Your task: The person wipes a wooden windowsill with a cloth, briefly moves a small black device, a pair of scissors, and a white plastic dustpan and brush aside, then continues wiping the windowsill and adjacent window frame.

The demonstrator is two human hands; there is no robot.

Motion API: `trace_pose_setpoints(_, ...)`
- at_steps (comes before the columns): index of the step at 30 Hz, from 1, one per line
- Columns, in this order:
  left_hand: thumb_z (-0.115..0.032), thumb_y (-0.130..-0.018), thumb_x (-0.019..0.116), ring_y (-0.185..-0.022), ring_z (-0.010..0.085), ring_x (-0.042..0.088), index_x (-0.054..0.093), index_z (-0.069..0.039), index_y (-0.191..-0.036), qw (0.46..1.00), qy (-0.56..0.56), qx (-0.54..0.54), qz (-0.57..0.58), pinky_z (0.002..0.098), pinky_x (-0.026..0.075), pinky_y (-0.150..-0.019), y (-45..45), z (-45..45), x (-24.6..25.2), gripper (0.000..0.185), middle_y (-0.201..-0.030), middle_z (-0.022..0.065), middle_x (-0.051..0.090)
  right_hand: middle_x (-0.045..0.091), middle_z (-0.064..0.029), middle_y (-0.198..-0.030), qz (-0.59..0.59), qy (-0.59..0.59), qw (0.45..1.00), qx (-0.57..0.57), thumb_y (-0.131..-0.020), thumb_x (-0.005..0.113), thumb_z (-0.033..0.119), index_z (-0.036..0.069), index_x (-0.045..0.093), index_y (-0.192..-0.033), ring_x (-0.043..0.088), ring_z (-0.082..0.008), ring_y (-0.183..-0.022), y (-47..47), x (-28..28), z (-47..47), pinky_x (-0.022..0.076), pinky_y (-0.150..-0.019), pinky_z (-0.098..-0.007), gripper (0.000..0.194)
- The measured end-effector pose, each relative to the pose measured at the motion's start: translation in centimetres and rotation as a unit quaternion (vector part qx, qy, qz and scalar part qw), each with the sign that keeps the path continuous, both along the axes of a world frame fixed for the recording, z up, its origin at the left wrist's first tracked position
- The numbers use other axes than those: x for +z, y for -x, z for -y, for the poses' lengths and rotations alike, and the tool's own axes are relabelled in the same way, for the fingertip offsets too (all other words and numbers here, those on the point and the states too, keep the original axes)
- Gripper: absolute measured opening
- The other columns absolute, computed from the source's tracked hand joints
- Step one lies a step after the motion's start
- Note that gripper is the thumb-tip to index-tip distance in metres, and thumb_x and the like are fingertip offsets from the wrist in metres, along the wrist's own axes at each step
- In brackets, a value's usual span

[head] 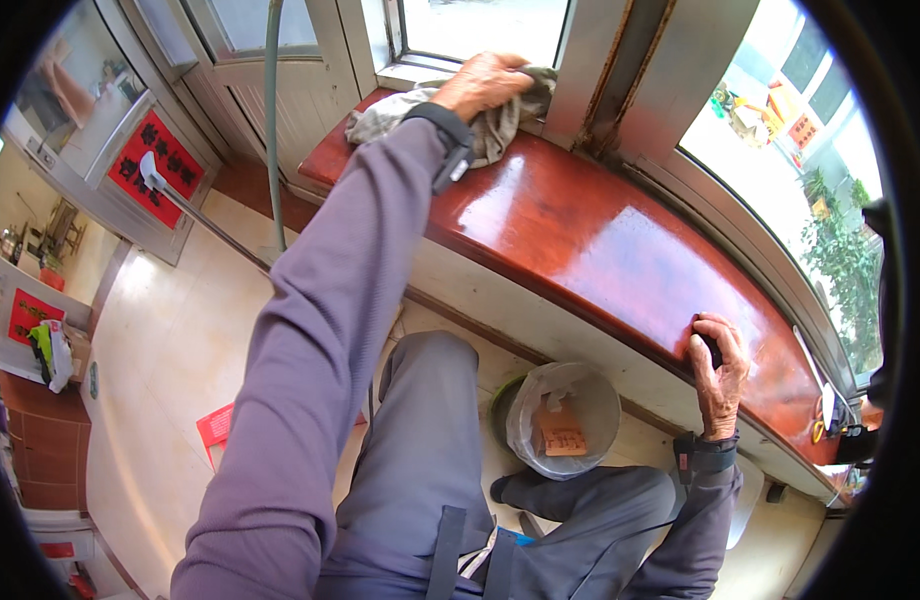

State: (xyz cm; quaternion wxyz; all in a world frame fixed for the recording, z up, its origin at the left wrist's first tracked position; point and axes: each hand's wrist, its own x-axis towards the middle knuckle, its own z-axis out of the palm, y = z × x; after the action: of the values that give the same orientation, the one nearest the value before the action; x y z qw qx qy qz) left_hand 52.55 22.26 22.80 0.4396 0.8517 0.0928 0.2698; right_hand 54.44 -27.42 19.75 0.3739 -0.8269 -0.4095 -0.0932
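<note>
At the far end of a glossy red-brown window sill [557, 225], my left hand [486, 82] grips a crumpled grey-beige cloth [497, 131]. Part of the cloth is bunched against the bottom of the window frame [422, 73], and the rest spreads over the sill on both sides of my wrist. My right hand [719, 371] rests at the sill's near edge, its fingertips on the surface and its fingers bent, with the thumb apart. A dark patch shows between thumb and fingers; it looks like shadow or reflection.
Between my legs and the sill's front wall stands a lined waste bin [606, 409] with a piece of orange-brown card [565, 439] inside. Yellow-handled scissors [818, 430] lie at the sill's right end. A grey-green pole [272, 127] rises at left, near a metal rod with a white head [152, 171]. Red paper [216, 427] lies on the floor.
</note>
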Motion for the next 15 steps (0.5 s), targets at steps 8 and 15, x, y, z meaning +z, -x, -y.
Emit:
trace_pose_setpoints(8, -0.020, -0.081, 0.061, -0.092, 0.0396, 0.073, 0.077, -0.006, -0.109, 0.949, -0.198, 0.242, -0.041, 0.0440, 0.056, -0.084, -2.6, 0.0, 0.1, 0.035, -0.096, 0.0231, 0.075, 0.070, -0.0155, -0.110, 0.027, 0.012, 1.000, -0.004, -0.088, 0.069, 0.006, -0.001, 0.070, -0.100, 0.066, -0.0265, -0.105, 0.0, 0.0, -0.2, 0.0508, -0.095, -0.0365, 0.014)
trace_pose_setpoints(15, -0.017, -0.086, 0.058, -0.103, 0.0416, 0.071, 0.077, -0.012, -0.115, 0.932, -0.243, 0.266, -0.029, 0.0494, 0.055, -0.093, -2.1, 1.1, -0.1, 0.035, -0.106, 0.0234, 0.074, 0.071, -0.0164, -0.112, 0.032, 0.012, 0.999, -0.003, -0.088, 0.069, 0.005, -0.002, 0.070, -0.101, 0.067, -0.0274, -0.105, 0.1, 0.0, -0.2, 0.0512, -0.095, -0.0366, 0.015)
